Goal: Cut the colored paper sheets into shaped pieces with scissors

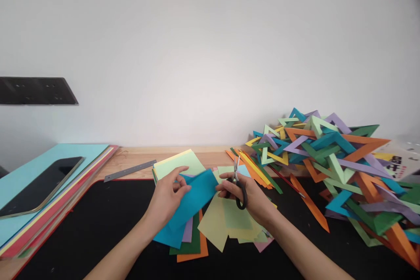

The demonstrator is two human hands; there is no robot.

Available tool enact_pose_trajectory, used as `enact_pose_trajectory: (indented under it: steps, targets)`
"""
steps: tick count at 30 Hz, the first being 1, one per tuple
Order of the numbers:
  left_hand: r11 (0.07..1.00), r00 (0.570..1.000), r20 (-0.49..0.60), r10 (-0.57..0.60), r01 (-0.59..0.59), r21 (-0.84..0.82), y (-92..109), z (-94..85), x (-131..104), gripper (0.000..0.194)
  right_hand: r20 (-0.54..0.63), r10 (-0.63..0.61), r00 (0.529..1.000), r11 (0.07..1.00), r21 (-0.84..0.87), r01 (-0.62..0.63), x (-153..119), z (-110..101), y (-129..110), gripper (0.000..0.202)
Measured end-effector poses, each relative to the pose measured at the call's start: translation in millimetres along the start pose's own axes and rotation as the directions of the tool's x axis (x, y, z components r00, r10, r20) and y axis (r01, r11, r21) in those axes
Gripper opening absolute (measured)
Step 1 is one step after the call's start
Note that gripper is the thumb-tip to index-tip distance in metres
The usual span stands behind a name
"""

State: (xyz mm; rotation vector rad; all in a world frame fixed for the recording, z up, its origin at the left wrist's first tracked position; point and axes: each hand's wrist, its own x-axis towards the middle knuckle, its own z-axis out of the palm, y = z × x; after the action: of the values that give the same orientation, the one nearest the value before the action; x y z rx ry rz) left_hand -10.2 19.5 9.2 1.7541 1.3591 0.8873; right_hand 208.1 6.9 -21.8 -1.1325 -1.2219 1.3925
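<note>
While right hand point(241, 190) grips scissors point(236, 170), left hand point(173, 192) pinches blue paper point(195, 197)

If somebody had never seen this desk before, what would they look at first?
Probably the big, spiky heap of colorful folded paper on the right, by the wall. Next might be the bright blue paper in the middle, between the left hand and the right hand, which holds scissors. The dark phone stands out on pale blue paper at far left.
</note>
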Motion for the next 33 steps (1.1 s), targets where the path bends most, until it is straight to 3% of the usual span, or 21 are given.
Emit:
enact_pose_trajectory:
  steps: [4, 7, 10, 14, 19, 24, 27, 30, 33]
  targets:
    - [0.976, 0.993, -0.110, 0.039, -0.062, -0.207, 12.5, -1.1, -6.8, 0.045, -0.043, -0.061, 0.997, 0.997, 0.054, 0.063, -1.2, 1.4, -0.4, 0.049]
    - [0.932, 0.990, 0.107, 0.090, -0.046, -0.360, 17.5, 3.5, -13.3, 0.053, 0.033, -0.105, 0.994, 0.986, 0.136, 0.100, -3.0, 2.9, -2.0, 0.040]
    - [0.921, 0.927, 0.354, 0.121, 0.029, -0.389, 15.7, 8.0, -17.4, 0.055, 0.036, -0.122, 0.992, 0.989, 0.092, 0.118, -3.9, 3.6, -4.8, 0.035]
    - [0.906, 0.893, 0.435, 0.116, 0.085, -0.415, 12.9, 7.4, -17.5, 0.061, 0.079, -0.075, 0.994, 0.997, 0.026, 0.073, -6.4, 4.9, -9.0, 0.044]
    - [0.940, 0.920, 0.383, 0.084, 0.055, -0.337, 15.3, 7.7, -16.1, 0.065, 0.188, -0.032, 0.982, 0.998, -0.051, 0.043, -14.5, 13.0, -4.0, 0.057]
    - [0.975, 0.966, 0.238, 0.097, -0.044, -0.219, 17.0, 14.5, -18.1, 0.040, 0.270, -0.069, 0.960, 0.994, -0.064, 0.090, -20.1, 19.3, 2.0, 0.065]
    - [0.984, 0.980, 0.196, 0.038, -0.003, -0.179, 17.7, 14.6, -17.1, 0.033, 0.261, -0.076, 0.962, 0.992, -0.079, 0.100, -21.3, 19.5, -2.1, 0.071]
    - [0.970, 0.993, 0.120, -0.020, 0.048, -0.237, 16.6, 9.1, -12.9, 0.032, 0.252, -0.057, 0.966, 0.997, -0.040, 0.069, -21.0, 17.6, -7.4, 0.073]
    - [0.924, 0.997, 0.078, -0.027, 0.055, -0.379, 14.3, -0.2, -7.6, 0.026, 0.322, -0.030, 0.946, 0.999, -0.008, 0.034, -19.1, 12.3, -9.2, 0.055]
